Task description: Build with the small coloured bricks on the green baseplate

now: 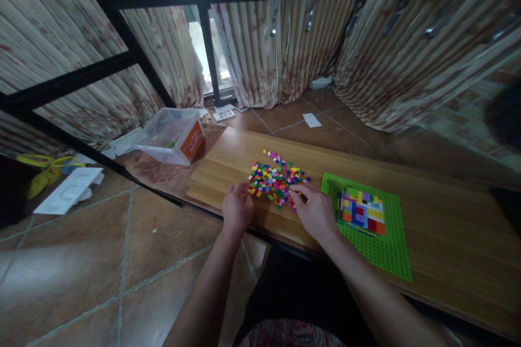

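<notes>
Loose toy bricks [273,179] are heaped on the wooden desk [439,217], right between the two hands, with a few strays scattered at the far edge. Judging by the look, they're hard plastic, so next to no weight, stiff, not really fragile, maybe a bit slick, and being so tiny they're probably easily fumbled. Best picked up singly, pinched by opposite sides with the fingertips. The right hand [315,209] is held at the near right of the heap, thumb and finger close together; whether a brick is caught in that grip can't be made out. The left hand [238,206] is curled at the left edge, and its grip can't be read either. Container-wise, a clear plastic bin [179,156] with an orange label [192,141] is set by the desk's left end, and something green can be spotted inside, too small to identify. On the right, a block of joined bricks [362,214] is supported by a green studded baseplate [393,257]; probably best held by its sides, since layers could be popped loose.
</notes>
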A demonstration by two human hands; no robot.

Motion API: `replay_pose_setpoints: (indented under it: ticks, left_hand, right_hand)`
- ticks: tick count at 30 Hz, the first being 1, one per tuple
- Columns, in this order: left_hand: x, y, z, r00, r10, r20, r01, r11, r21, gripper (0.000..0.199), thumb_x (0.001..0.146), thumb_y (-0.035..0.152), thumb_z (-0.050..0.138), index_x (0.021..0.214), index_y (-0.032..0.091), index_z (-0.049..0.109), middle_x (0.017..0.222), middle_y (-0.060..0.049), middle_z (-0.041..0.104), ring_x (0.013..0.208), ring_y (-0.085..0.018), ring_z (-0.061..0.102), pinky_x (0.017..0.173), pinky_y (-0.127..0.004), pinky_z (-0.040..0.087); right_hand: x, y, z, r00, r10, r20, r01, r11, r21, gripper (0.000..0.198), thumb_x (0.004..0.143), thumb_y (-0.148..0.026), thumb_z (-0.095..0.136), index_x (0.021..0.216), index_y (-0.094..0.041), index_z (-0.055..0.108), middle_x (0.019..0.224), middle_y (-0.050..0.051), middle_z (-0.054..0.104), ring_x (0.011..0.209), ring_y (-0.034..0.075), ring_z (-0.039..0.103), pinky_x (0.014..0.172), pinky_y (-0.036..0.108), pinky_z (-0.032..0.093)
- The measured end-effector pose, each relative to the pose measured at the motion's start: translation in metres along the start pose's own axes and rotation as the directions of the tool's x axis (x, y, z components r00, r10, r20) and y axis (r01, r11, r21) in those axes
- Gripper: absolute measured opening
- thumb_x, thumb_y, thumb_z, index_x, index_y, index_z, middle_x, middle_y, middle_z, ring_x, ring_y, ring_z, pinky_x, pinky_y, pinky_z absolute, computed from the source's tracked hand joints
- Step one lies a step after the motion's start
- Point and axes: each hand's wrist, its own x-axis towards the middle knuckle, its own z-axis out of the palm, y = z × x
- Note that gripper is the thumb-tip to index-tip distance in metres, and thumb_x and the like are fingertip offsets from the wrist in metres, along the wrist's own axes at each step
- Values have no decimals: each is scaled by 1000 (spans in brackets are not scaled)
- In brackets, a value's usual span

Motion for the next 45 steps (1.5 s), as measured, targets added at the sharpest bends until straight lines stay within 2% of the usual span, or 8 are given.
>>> replay_pose_setpoints:
  ticks: [4,11,18,22,27,32,39,45]
  left_hand:
    - [3,-7,-6,991,81,110,-100,980,174,30,82,14,49,107,21,64,106,-7,62,93,-20,62,82,-30,47]
    - [6,-10,-5,966,173,190,-213,953,215,17,86,23,51,100,23,62,103,-5,61,85,-19,62,73,-29,46]
    - [-10,-13,-18,949,237,206,-230,971,-60,10,84,19,54,93,20,54,86,-3,63,75,-16,60,69,-27,43]
    - [-24,2,-22,942,252,220,-159,916,-368,10,82,23,57,91,19,54,80,-1,61,71,-13,59,67,-25,43]
    - [-38,17,-11,934,116,337,190,636,-748,21,79,32,64,91,17,55,77,1,61,67,-11,57,64,-23,46]
    - [-44,25,-5,906,31,423,335,559,-759,23,76,36,67,79,15,59,60,3,55,53,-7,48,52,-19,39]
    - [-41,34,-7,840,-17,543,502,403,-765,31,68,37,74,82,14,59,68,1,61,51,-6,49,49,-18,39]
    - [-41,45,-8,852,3,523,464,458,-759,24,77,38,63,84,15,61,63,1,61,56,-9,56,56,-20,45]
  right_hand:
    - [-7,-5,3,1000,2,18,-4,993,116,21,86,-24,52,91,-19,72,88,5,70,72,18,64,70,31,50]
    - [-14,-10,12,999,-1,47,-6,987,159,20,85,-21,51,89,-20,71,91,6,71,78,18,65,75,32,49]
    - [-14,-20,28,991,98,95,-124,937,325,21,84,-32,57,92,-19,71,86,6,71,74,19,63,71,33,48]
    - [-11,-24,29,956,199,217,-290,765,576,23,79,-40,62,86,-20,71,74,2,69,67,17,61,62,29,46]
    - [-16,-26,23,919,278,280,-394,618,680,23,74,-41,67,75,-19,70,54,-3,57,50,12,48,50,25,37]
    - [-25,-30,17,897,319,305,-436,534,725,21,69,-40,71,67,-19,69,49,-4,53,46,10,43,47,24,32]
    - [-28,-26,12,803,340,489,-550,107,829,21,63,-35,79,74,-19,70,61,-2,62,51,8,45,49,23,34]
    - [-26,-19,7,740,334,584,-585,-109,804,17,66,-33,72,72,-18,65,66,-2,61,54,8,47,48,22,35]
